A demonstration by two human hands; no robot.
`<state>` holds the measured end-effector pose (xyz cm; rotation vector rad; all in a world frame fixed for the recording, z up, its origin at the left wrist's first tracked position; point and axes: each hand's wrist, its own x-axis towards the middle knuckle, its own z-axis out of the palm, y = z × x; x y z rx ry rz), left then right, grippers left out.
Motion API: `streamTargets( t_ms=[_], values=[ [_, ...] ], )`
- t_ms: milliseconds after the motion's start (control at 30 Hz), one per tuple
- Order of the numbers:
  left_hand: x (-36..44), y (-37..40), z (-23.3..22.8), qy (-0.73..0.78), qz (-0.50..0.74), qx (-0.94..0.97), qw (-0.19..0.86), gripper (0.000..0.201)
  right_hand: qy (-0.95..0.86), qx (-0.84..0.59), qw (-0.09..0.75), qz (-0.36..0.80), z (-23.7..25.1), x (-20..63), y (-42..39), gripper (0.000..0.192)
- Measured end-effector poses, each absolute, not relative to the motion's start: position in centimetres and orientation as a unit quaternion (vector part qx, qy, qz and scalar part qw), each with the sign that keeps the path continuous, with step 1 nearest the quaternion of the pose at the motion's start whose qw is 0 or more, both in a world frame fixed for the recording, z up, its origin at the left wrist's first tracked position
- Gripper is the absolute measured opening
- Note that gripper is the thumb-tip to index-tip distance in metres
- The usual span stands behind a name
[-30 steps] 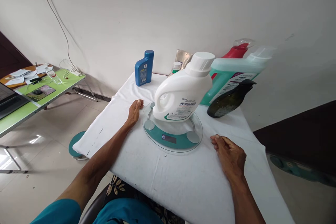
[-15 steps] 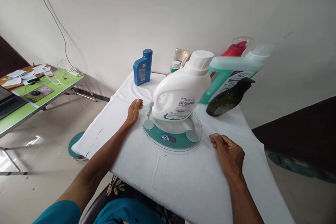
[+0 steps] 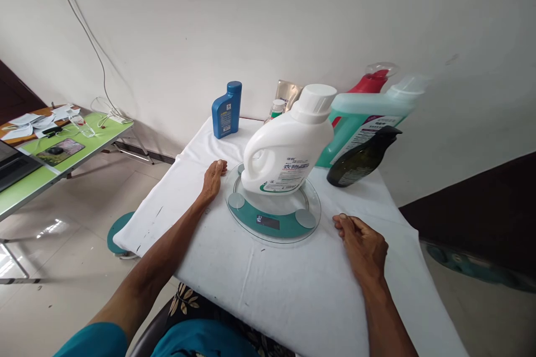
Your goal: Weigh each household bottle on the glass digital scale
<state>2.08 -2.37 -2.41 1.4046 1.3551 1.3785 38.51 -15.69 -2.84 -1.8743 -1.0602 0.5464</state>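
- On the white-covered table (image 3: 293,290), a round glass scale (image 3: 274,217) is set near the middle.
- A white detergent jug (image 3: 287,150) is stood upright on the scale.
- A teal jug (image 3: 364,122), dark bottle (image 3: 360,159) and blue bottle (image 3: 226,110) are placed behind.
- The left hand (image 3: 213,177) is laid flat, empty, just beside the scale's rim.
- The right hand (image 3: 363,245) is rested loosely curled, nothing held.

**Bare arms, teal clothing**

Two bare forearms end in the left hand (image 3: 213,178) and right hand (image 3: 365,245), with no rings, watch or gloves. A teal sleeve (image 3: 90,341) covers the left upper arm. Teal cloth (image 3: 201,340) covers the lap, beside dark fabric (image 3: 188,301) printed with pale leaves.
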Motion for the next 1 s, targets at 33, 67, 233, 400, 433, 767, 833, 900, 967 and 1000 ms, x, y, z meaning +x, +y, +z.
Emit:
streamTargets(
  t_ms=[33, 67, 233, 400, 433, 767, 833, 900, 967, 1000],
  values=[
    [2.1, -2.4, -2.4, 0.528, 0.536, 0.546, 0.368, 0.079, -0.426, -0.756, 0.444, 0.222, -2.8, 38.5, -15.7, 0.050],
    [2.1, -2.4, -2.4, 0.528, 0.536, 0.545, 0.369, 0.079, -0.424, -0.757, 0.444, 0.223, -2.7, 38.4, -15.7, 0.050],
    [2.2, -2.4, -2.4, 0.532, 0.539, 0.538, 0.371, 0.078, -0.419, -0.759, 0.441, 0.233, -2.5, 38.3, -15.7, 0.051],
    [2.2, -2.6, -2.0, 0.527, 0.544, 0.549, 0.353, 0.079, -0.429, -0.751, 0.445, 0.233, -2.8, 38.6, -15.6, 0.053],
    [2.3, -2.7, -1.9, 0.525, 0.546, 0.553, 0.348, 0.080, -0.431, -0.749, 0.447, 0.231, -2.8, 38.6, -15.5, 0.055],
    [3.1, -3.8, 1.2, 0.490, 0.566, 0.581, 0.319, 0.074, -0.451, -0.713, 0.491, 0.216, -2.4, 38.6, -15.1, 0.060],
    [3.8, -4.1, 2.4, 0.473, 0.565, 0.596, 0.320, 0.072, -0.453, -0.708, 0.496, 0.218, -2.4, 38.6, -15.1, 0.060],
    [4.6, -4.4, 3.9, 0.445, 0.565, 0.618, 0.318, 0.069, -0.456, -0.705, 0.497, 0.220, -2.4, 38.5, -15.2, 0.060],
    [5.6, -4.6, 5.3, 0.414, 0.567, 0.640, 0.313, 0.065, -0.459, -0.703, 0.497, 0.220, -2.4, 38.5, -15.3, 0.059],
    [6.1, -4.7, 5.9, 0.401, 0.568, 0.648, 0.309, 0.064, -0.460, -0.702, 0.497, 0.219, -2.4, 38.5, -15.3, 0.059]
  ],
)
